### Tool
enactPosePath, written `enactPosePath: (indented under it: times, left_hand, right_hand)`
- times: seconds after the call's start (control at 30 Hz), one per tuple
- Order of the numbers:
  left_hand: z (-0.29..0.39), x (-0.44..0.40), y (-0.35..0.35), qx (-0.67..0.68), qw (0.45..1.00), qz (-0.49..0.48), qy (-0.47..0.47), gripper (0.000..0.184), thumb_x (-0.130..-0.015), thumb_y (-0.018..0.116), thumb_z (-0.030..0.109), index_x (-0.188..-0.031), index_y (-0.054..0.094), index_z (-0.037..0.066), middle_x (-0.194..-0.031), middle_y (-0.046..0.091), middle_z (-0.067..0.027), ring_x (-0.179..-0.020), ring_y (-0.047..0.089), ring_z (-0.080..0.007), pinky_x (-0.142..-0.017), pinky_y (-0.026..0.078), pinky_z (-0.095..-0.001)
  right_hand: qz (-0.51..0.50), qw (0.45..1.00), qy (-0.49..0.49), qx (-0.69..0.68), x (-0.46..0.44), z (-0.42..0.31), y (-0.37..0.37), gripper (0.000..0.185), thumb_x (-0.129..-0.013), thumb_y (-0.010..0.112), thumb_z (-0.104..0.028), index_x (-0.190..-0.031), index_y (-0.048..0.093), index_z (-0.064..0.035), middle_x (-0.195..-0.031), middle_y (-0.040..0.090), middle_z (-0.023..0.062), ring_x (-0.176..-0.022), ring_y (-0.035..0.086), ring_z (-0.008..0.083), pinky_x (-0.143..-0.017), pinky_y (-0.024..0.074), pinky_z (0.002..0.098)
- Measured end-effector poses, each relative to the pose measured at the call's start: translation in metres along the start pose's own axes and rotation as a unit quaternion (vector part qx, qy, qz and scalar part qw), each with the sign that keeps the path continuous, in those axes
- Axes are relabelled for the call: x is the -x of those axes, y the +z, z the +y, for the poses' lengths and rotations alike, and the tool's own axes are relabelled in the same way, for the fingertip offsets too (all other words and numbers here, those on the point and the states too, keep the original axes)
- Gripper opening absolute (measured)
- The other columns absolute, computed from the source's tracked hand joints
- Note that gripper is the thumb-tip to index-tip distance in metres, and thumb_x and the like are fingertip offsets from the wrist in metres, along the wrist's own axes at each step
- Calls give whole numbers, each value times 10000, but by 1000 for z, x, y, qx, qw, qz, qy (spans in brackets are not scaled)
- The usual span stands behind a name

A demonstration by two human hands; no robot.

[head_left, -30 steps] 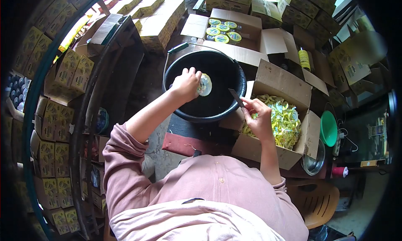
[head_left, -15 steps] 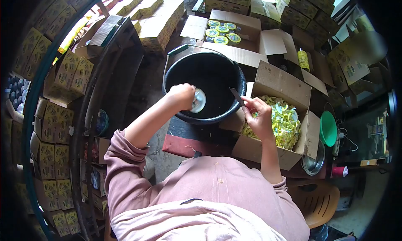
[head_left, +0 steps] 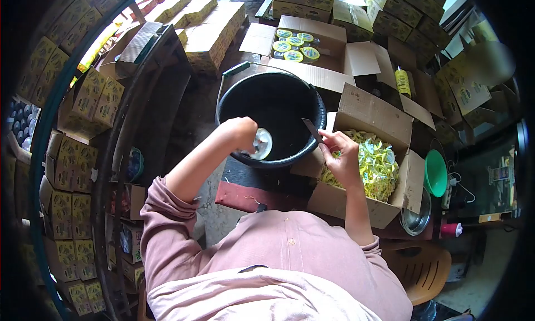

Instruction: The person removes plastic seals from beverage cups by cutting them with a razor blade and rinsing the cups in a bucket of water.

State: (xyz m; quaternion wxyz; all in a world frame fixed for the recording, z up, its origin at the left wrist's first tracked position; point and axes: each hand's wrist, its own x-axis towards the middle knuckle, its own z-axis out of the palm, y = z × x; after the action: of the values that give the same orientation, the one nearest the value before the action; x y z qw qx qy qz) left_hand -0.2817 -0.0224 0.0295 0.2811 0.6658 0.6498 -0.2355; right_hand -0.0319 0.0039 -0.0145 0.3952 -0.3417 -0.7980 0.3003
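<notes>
The left hand (head_left: 241, 132) grips a round, pale, translucent container (head_left: 266, 142) by its side, at the near-left part of a round black bucket (head_left: 278, 106); individual fingertips are hidden. The right hand (head_left: 342, 154) pinches a flat, narrow, dark blade (head_left: 311, 129) between thumb and fingers, seen against the bucket's right rim. Beside it, an open brown cardboard box (head_left: 409, 181) contains tangled yellow strips (head_left: 374, 165).

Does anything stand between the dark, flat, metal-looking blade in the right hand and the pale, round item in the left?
Nothing visible does. Between the blade in the right hand and the round item in the left hand, only the open mouth of the round, black bucket shows.
</notes>
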Motion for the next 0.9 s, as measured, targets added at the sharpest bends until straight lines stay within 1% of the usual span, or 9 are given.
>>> enactPosePath:
  times: [0.07, 0.13, 0.2, 0.33, 0.4, 0.47, 0.53, 0.73, 0.9]
  left_hand:
    - [-4, -6, 13, 68, 970, 231, 14, 535, -660, 708, 271, -1079, 487, 24, -982, 562, -204, -893, 580, -345, -769, 483, -391]
    - [-2, -7, 10, 99, 956, 276, -2, 540, -691, 694, 245, -1094, 428, 5, -1026, 533, -215, -915, 563, -363, -781, 471, -407]
    - [-3, -10, 12, 100, 952, 290, -5, 592, -661, 718, 276, -1100, 430, 3, -996, 550, -224, -907, 568, -370, -773, 476, -404]
    - [0, -3, 14, 5, 997, 77, 11, 623, -588, 759, 304, -1070, 484, 20, -909, 607, -180, -894, 587, -342, -763, 482, -388]
    - [0, 3, 3, 25, 996, 83, 26, 576, -606, 741, 307, -1046, 504, 22, -927, 609, -165, -891, 591, -326, -756, 480, -387]
    - [-7, -11, 11, 56, 973, 218, 55, 549, -630, 712, 338, -1036, 520, 20, -923, 614, -174, -852, 602, -324, -731, 486, -387]
    - [4, 1, 3, -18, 999, 32, 28, 556, -655, 706, 328, -1072, 506, 19, -922, 614, -182, -830, 605, -334, -716, 491, -392]
    - [-14, -9, 10, 211, 950, 203, 109, 478, -788, 614, 323, -1119, 458, 15, -940, 607, -186, -872, 596, -313, -750, 466, -334]
    - [-16, -24, 37, 456, 814, 265, 244, 411, -846, 558, 227, -1140, 395, -11, -981, 593, -146, -837, 587, -189, -760, 461, -303]
  right_hand:
    - [3, 1000, -2, -4, -1, 1, 1, 334, -702, 600, 69, -1009, 630, -60, -710, 575, 76, -594, 560, 128, -516, 454, 237]
    - [11, 1000, -7, -6, -1, 3, 2, 335, -701, 600, 71, -1008, 631, -62, -712, 575, 74, -592, 559, 128, -515, 454, 237]
    - [13, 1000, 1, -4, -1, 3, 1, 335, -699, 602, 70, -1006, 631, -63, -719, 578, 73, -594, 563, 128, -518, 458, 235]
    - [29, 1000, 10, -6, 0, 3, -1, 334, -696, 606, 67, -1003, 632, -64, -729, 585, 74, -599, 572, 127, -525, 467, 232]
    - [27, 1000, 15, -5, 0, 4, -1, 337, -695, 606, 67, -1003, 633, -67, -732, 587, 74, -600, 576, 127, -527, 470, 231]
    - [27, 999, 15, -8, 0, 5, 0, 335, -696, 609, 66, -1002, 633, -66, -735, 590, 71, -602, 577, 122, -531, 472, 229]
    - [29, 999, 13, -10, 1, 5, 1, 327, -699, 615, 62, -1002, 632, -62, -737, 596, 66, -605, 577, 113, -537, 474, 225]
    - [110, 925, 203, -303, 4, 19, 7, 259, -740, 652, 8, -995, 615, -20, -756, 600, 3, -662, 557, 46, -611, 464, 190]
    - [119, 935, 202, -266, -2, 30, 7, 237, -744, 646, 15, -978, 607, 1, -767, 606, 11, -661, 560, 54, -607, 465, 190]
